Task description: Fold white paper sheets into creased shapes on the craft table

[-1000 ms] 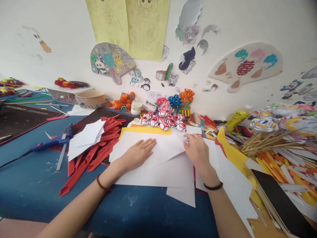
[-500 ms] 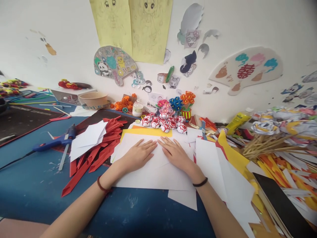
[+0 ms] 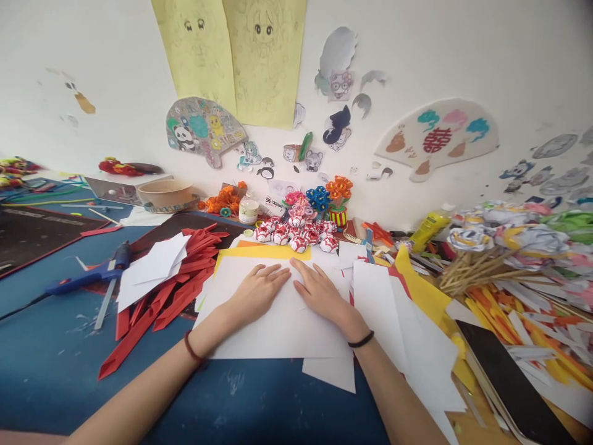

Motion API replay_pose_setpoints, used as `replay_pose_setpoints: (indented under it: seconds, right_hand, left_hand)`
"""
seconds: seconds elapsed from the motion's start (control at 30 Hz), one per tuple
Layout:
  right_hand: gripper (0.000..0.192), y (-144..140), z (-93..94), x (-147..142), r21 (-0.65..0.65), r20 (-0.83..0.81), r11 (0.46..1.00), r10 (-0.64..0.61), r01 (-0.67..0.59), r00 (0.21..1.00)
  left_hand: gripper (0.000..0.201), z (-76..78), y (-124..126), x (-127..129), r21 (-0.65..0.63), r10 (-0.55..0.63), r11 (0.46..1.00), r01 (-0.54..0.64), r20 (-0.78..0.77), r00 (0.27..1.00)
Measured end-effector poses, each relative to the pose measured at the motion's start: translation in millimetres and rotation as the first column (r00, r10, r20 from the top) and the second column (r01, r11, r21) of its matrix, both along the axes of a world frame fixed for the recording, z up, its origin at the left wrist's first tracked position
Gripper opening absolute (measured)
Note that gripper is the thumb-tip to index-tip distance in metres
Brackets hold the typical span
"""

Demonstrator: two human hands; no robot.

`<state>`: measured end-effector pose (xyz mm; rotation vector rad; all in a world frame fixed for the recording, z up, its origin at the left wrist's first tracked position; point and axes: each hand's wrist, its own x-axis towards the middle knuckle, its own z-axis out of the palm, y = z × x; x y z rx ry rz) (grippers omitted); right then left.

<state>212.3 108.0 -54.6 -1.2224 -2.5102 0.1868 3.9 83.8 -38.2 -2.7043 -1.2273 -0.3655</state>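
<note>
A white sheet of paper [image 3: 278,330] lies on a stack of white and yellow sheets on the blue table [image 3: 55,346]. My left hand [image 3: 256,289] rests flat on its upper middle, fingers spread a little. My right hand [image 3: 319,290] lies flat beside it, fingertips almost touching the left hand's. Neither hand grips anything. Just beyond my fingers sits a cluster of red-and-white paper balls [image 3: 296,233].
Red paper strips [image 3: 162,296] and small white sheets [image 3: 151,267] lie to the left, with a blue glue gun [image 3: 88,276]. More white sheets [image 3: 393,309], yellow paper, a black tablet [image 3: 509,377] and a bundle of paper flowers on sticks [image 3: 509,247] crowd the right. Paper flowers and a jar line the wall.
My right hand moved left from the sheet's right corner to lie flat beside my left hand. The left hand stayed in place. The view shifted slightly.
</note>
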Motion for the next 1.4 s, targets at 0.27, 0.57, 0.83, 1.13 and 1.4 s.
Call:
replay_pose_setpoints:
  seconds: [0.27, 0.57, 0.83, 1.13, 1.4]
  right_hand:
    - [0.050, 1.2, -2.1, -0.1, 0.013, 0.053, 0.999, 0.030, -0.030, 0.998]
    - [0.048, 0.5, -1.8, -0.9, 0.006, 0.041, 1.000, -0.003, 0.002, 0.999]
    - [0.046, 1.7, 1.5, 0.2, -0.047, 0.048, 0.999, 0.005, -0.003, 0.999]
    - [0.046, 2.5, 0.9, -0.1, -0.050, 0.046, 0.999, 0.003, -0.001, 0.999]
    - [0.047, 1.3, 2.9, 0.0, -0.048, 0.061, 0.999, -0.003, 0.006, 0.998]
  left_hand:
    - [0.048, -0.6, -1.0, -0.4, -0.003, 0.055, 0.998, -0.055, -0.005, 0.998]
    - [0.040, 9.7, -14.6, -8.6, 0.076, 0.096, 0.993, -0.091, -0.076, 0.992]
    - [0.042, 11.2, -41.7, -29.7, 0.123, 0.173, 0.980, -0.157, -0.127, 0.977]
    - [0.045, 8.1, -60.0, -47.8, 0.181, 0.210, 0.967, -0.179, -0.171, 0.963]
    - [0.046, 6.7, -64.2, -58.7, 0.156, 0.199, 0.973, -0.168, -0.209, 0.958]
